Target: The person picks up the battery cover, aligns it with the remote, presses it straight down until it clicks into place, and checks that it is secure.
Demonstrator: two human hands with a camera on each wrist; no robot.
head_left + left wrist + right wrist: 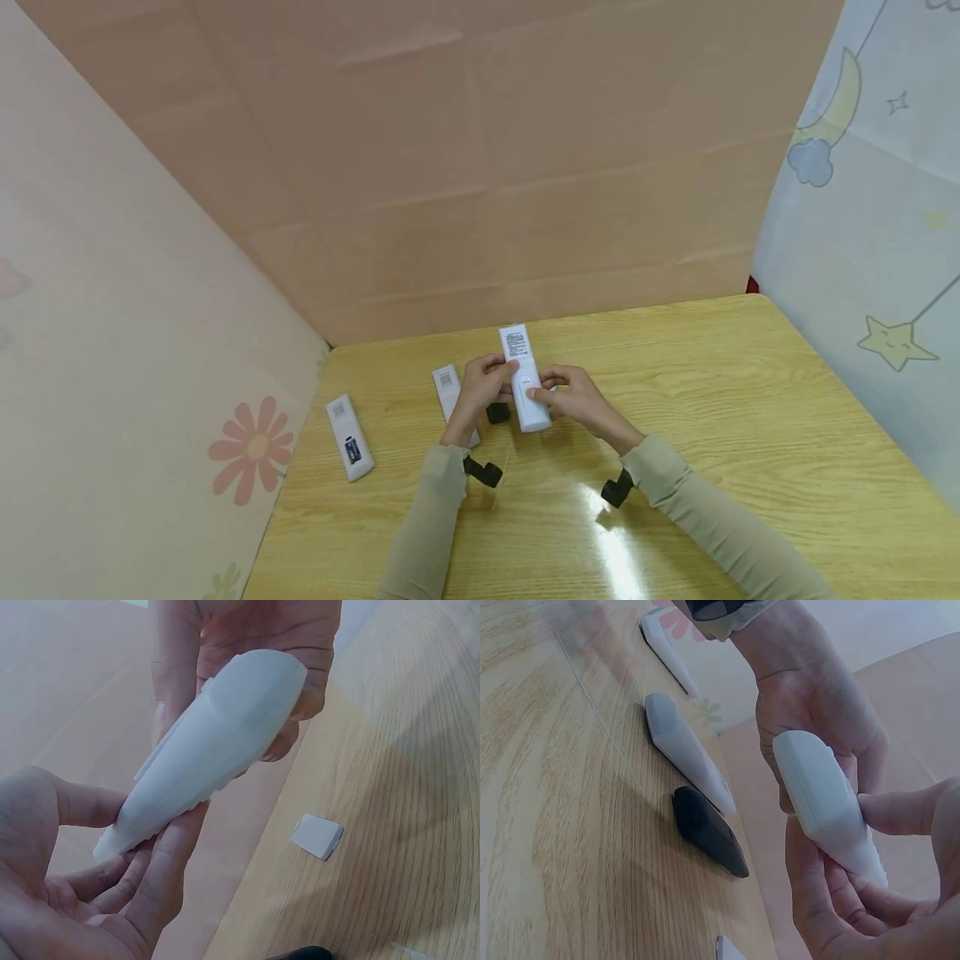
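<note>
A white remote control (533,408) is held between both hands above the table, its back with printed text and the battery cover facing up. My left hand (482,385) grips it along its left side, thumb on the back. On the other side my right hand (577,396) holds the near end, with its thumb on the battery cover. In the left wrist view a thin edge of the cover (159,747) stands slightly proud of the remote's body. A loose small white cover (319,836) lies on the table below the hands.
A black remote-like object (709,832) lies beside a second white remote (447,385), partly hidden by my left hand. Farther left lies a third white remote (349,437) with its dark battery compartment exposed. A peach curtain (480,167) hangs behind the wooden table (712,417).
</note>
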